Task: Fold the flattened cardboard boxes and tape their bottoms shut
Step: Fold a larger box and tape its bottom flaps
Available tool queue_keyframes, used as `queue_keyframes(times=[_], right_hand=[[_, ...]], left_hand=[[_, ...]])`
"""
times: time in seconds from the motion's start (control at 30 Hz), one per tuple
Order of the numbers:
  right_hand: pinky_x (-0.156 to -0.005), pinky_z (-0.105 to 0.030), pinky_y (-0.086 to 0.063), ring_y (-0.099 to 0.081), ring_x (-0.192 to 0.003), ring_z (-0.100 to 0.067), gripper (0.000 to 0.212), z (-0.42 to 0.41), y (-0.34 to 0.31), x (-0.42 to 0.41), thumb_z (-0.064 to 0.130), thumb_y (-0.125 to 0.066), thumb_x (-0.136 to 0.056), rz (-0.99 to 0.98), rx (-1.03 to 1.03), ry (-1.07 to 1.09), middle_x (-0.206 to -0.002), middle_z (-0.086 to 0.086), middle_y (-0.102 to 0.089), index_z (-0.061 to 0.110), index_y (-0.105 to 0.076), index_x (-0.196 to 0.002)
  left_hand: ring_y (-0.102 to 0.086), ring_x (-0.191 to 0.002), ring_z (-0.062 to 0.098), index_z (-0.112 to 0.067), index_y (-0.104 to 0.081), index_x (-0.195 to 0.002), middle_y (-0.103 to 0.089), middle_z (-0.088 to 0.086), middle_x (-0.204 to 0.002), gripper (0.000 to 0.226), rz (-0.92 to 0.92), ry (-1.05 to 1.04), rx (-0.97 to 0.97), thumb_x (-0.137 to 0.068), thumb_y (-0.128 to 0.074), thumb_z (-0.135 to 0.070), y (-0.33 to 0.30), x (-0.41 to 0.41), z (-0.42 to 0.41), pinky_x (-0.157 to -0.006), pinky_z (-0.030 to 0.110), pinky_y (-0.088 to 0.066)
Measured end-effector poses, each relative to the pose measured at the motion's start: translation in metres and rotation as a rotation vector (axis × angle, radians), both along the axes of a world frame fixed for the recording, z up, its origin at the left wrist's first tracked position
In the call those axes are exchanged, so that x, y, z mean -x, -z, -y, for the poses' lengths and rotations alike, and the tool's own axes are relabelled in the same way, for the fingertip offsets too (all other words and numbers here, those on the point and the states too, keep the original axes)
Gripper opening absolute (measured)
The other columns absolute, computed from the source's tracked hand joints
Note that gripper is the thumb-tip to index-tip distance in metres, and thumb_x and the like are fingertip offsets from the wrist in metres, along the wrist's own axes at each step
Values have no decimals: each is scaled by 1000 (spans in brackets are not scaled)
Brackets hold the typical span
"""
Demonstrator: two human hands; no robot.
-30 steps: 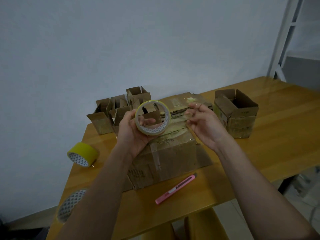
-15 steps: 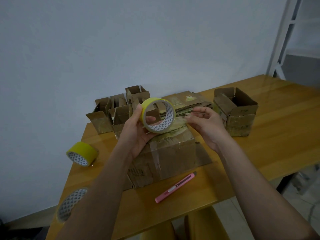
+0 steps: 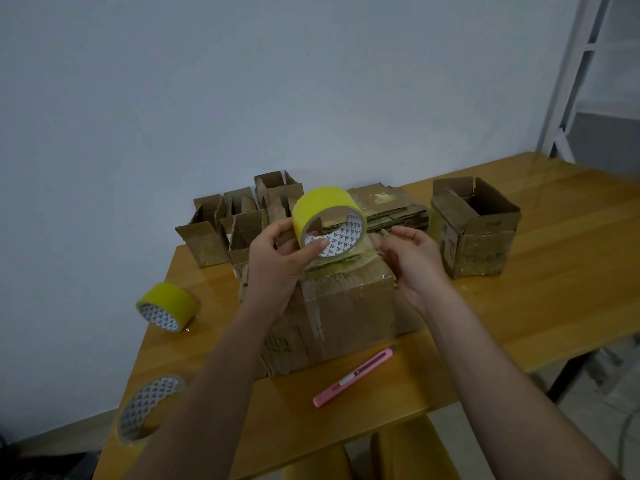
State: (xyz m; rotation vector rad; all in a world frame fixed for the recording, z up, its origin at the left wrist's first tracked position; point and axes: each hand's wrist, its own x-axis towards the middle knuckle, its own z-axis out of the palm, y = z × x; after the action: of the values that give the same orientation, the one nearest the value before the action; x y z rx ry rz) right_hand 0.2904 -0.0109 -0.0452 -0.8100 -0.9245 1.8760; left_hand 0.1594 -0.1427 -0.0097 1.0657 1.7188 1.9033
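My left hand (image 3: 277, 258) grips a yellow tape roll (image 3: 322, 211) above the cardboard box (image 3: 346, 306) standing upside down in front of me, thumb inside the core. My right hand (image 3: 412, 258) sits just right of the roll with fingers curled; it appears to pinch a strip of clear tape, which is hard to see. A stack of flattened cardboard boxes (image 3: 391, 209) lies behind the roll.
Several small folded boxes (image 3: 235, 223) stand at the back left and one open box (image 3: 474, 226) at the right. A second yellow tape roll (image 3: 168, 306), a third roll (image 3: 149, 407) at the table's left edge and a pink cutter (image 3: 353, 377) lie on the wooden table (image 3: 554, 289).
My left hand has turned the roll so its yellow outer face shows and carried it slightly right. My right hand has come closer to the roll.
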Motion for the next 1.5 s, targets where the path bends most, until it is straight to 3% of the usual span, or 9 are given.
queue_keyframes(times=[0.1,0.23,0.53,0.67,0.83,1.0,1.13,1.3,1.5], right_hand=[[-63,-24,-56,-70,-87,-23,33,-1,0,-3,-5,-73,-79,-58,9,-30,-110,-22,-68,5,-59,-108],[-73,-30,-58,-71,-87,-24,26,-5,0,-2,-8,-71,-81,-2,-46,12,-106,-17,-68,4,-63,-103],[-65,-27,-61,-74,-89,-21,22,8,-3,3,-11,-63,-86,-229,66,137,-108,-16,-65,4,-56,-99],[-63,-24,-58,-74,-88,-20,17,8,3,1,0,-70,-86,-51,-47,252,-101,-10,-71,10,-62,-97],[-64,-22,-57,-73,-78,-16,12,5,7,-5,0,-68,-86,103,-94,347,-83,-5,-72,8,-63,-94],[-60,-25,-50,-62,-77,-17,8,5,28,-4,11,-67,-88,192,174,64,-92,-8,-67,12,-63,-96],[-64,-23,-52,-62,-70,-12,10,-4,31,-11,4,-62,-91,147,110,-73,-87,-6,-69,10,-66,-98],[-72,-27,-53,-62,-73,-15,19,-12,29,-15,20,-70,-87,109,103,-135,-83,-4,-69,6,-65,-99],[-68,-35,-60,-69,-84,-26,47,-11,43,-1,12,-79,-68,98,224,-102,-98,-18,-71,-1,-61,-110]], left_hand=[[-71,-90,6,-12,-62,-111,-71,-2,-101,46,-155,97,159,-70,-82,-3,-9,9,8,-71,18,-55],[-66,-90,-7,-13,-46,-120,-66,-4,-107,37,-310,217,257,-88,-63,-5,-11,18,14,-71,10,-51],[-63,-89,-10,-10,-36,-125,-58,-9,-105,25,-402,183,183,-101,-41,-15,-1,16,14,-72,11,-50],[-66,-96,0,-13,-36,-125,-62,-7,-109,37,-382,253,209,-93,-47,-27,-1,17,11,-76,18,-53],[-63,-96,-10,-12,-35,-124,-58,-13,-111,29,-434,290,238,-97,-47,-12,3,16,7,-76,12,-51],[-61,-92,-15,-26,-34,-123,-57,-25,-106,44,-515,262,319,-86,-51,-40,5,17,7,-76,11,-51],[-63,-94,-9,-32,-34,-125,-62,-22,-102,48,-526,226,385,-84,-52,-49,8,22,6,-78,18,-53],[-63,-86,-14,-28,-37,-126,-64,-25,-94,48,-513,230,409,-85,-53,-46,5,17,7,-70,9,-49],[-67,-93,4,-21,-44,-127,-71,-1,-101,53,-469,218,397,-83,-51,-50,6,19,8,-83,32,-56]])
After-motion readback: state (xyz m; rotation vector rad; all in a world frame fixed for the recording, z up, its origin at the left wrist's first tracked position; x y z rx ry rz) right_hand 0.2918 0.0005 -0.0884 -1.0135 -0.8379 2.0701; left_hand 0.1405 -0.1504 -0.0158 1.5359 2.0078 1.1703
